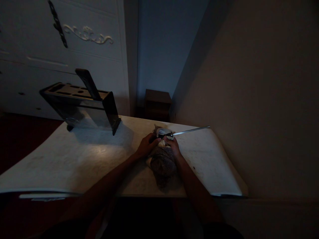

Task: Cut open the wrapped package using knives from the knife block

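A long thin steel rod or blade (191, 130) with a dark handle lies across the pale table (74, 159), pointing right. My left hand (147, 146) is closed around the handle end. My right hand (172, 146) is closed over a crumpled grey-brown cloth (163, 164) bunched around the handle, where the steel part begins. The cloth trails toward me between both wrists. The room is dim, so finger details are hard to see.
A slotted knife block (79, 104) with one dark handle sticking out stands at the back left of the table. A white ornamented cabinet (62, 43) is behind it. A plain wall (261, 99) runs along the right, and a small dark box (157, 103) sits beyond the table.
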